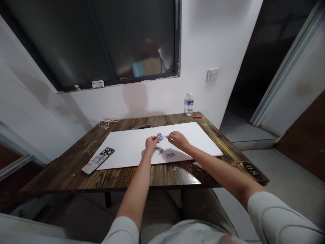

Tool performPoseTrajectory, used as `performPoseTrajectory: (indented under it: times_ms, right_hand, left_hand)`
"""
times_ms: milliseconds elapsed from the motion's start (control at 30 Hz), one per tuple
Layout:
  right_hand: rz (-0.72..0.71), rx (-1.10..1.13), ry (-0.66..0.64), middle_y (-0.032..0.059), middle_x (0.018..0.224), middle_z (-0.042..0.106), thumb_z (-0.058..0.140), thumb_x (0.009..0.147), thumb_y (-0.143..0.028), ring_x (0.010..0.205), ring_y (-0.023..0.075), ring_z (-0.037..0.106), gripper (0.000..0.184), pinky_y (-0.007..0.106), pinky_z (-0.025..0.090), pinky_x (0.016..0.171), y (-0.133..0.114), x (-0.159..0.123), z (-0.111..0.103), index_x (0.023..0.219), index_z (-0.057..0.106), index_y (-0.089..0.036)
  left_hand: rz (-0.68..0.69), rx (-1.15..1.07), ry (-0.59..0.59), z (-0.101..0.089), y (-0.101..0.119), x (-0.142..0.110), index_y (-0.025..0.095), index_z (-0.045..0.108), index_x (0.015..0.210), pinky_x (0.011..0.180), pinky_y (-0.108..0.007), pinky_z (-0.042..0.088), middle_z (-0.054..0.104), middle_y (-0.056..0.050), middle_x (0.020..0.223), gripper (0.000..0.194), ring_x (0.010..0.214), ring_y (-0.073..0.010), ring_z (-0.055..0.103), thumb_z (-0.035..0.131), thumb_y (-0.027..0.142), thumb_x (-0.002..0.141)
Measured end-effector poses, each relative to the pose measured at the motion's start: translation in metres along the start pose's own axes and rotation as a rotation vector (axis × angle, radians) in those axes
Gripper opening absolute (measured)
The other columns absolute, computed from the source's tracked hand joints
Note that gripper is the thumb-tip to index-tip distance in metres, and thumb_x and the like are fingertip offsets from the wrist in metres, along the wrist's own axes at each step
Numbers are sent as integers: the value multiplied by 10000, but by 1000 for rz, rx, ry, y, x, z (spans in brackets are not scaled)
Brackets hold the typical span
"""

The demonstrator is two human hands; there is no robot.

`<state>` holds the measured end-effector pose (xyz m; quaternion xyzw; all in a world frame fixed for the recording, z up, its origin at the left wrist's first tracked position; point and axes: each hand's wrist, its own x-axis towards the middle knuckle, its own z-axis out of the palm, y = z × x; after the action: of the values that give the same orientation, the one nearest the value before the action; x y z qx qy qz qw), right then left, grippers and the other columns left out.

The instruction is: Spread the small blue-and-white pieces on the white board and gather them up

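Over the white board (127,149), my left hand (151,142) pinches a small blue-outlined flat frame piece (159,136) between thumb and fingers. Just to its right, the fingertips of my right hand (176,139) are closed on a thin, pale strip-like piece (165,136) that reaches toward the frame piece; whether the two are joined is too small to tell. Below the hands, another blue-outlined piece (160,151) lies on the board, partly beside my left wrist. A separate blue grid-like piece (170,155) lies further right, nearer the front edge.
A phone (99,160) overlaps the board's left end on the wooden table (66,166). Toward the wall are a white cable (108,122), a water bottle (189,105) and a red pen-like stick (197,117). A dark round plate (252,170) marked 80 sits at the right corner.
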<state>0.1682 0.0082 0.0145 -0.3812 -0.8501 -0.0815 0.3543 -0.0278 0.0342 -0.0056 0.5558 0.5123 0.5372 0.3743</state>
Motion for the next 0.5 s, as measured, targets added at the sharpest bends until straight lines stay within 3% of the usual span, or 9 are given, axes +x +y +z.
performPoseTrajectory:
  times_ms: [200, 500]
  right_hand:
    - [-41, -128, 3, 108, 800, 662, 475, 952, -137, 785, 206, 553, 237, 330, 406, 767, -6, -4, 11, 863, 694, -137]
    - [-94, -33, 4, 113, 956, 662, 458, 948, -92, 885, 211, 535, 264, 346, 417, 826, -4, -15, 20, 1056, 689, -159]
  left_hand:
    - [-41, -90, -186, 7, 7, -8, 154, 721, 678, 575, -276, 465, 663, -55, 583, 499, 566, -152, 589, 809, 615, 510]
    - [-23, -77, -224, 6, 7, -8, 161, 724, 700, 570, -275, 466, 655, -45, 576, 496, 565, -152, 587, 807, 621, 533]
